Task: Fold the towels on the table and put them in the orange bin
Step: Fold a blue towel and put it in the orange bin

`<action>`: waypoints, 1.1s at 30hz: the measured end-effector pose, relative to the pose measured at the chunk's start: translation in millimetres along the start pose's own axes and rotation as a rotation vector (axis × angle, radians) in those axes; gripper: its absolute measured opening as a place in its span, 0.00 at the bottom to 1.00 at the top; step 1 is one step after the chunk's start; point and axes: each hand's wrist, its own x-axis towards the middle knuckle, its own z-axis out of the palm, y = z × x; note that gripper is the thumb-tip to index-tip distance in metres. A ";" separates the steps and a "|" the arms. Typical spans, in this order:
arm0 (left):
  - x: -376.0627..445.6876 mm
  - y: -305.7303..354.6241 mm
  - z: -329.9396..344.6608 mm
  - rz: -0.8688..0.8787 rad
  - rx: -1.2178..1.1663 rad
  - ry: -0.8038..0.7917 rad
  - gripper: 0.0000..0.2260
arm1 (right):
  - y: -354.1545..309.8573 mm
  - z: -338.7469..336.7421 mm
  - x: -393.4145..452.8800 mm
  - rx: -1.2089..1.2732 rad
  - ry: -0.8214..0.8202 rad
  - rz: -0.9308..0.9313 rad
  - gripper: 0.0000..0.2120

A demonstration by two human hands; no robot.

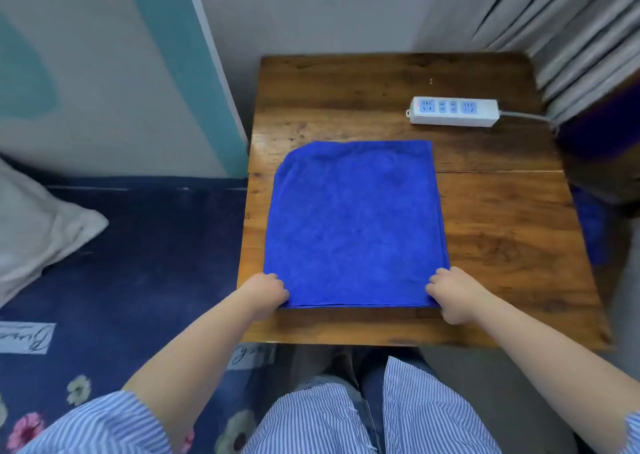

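Fingers of both hands curled tight on the near corners of the blue towel (355,221): my left hand (265,292) pinches the near-left corner, my right hand (450,294) the near-right one. Knuckles up, fingertips tucked in at the cloth edge, so I can't see how much fabric each pinch has.

Towel lies flat on the wooden table (502,245), looks already doubled, since a second layer edge shows along the near side. Far-left corner is rounded off, a bit sloppy. Gripping both near corners makes sense for the next fold: lift together, carry them to the far edge, keep the edges squared. That's my read, not something shown.

Power strip (453,111) sits beyond the towel's far-right corner, apart from it, cable running off right toward the curtain (554,30). If the fold goes long, cloth could land near it; probably fine.

Orange bin: not visible anywhere. Something dark blue and blurry at the right edge, can't tell what. Bed with dark floral cover (121,263) and a pillow (34,225) on my left, just beside the table. Nothing else on the tabletop blocks the fold.
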 end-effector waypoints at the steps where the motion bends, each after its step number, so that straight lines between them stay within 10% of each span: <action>1: 2.3 4.8 7.7 0.008 -0.003 0.010 0.13 | -4.3 5.7 0.4 -0.017 -0.021 -0.006 0.14; 12: 9.4 -5.7 -16.3 0.100 -0.031 -0.304 0.08 | 1.6 -21.8 17.7 0.158 -0.314 0.007 0.10; 24: 77.0 -94.9 -131.0 -0.540 -0.890 0.598 0.12 | 77.4 -120.2 99.5 0.404 0.271 0.250 0.10; 33: 123.1 -144.8 -147.6 -0.911 -1.518 0.237 0.21 | 128.2 -139.5 152.4 0.387 0.442 0.228 0.15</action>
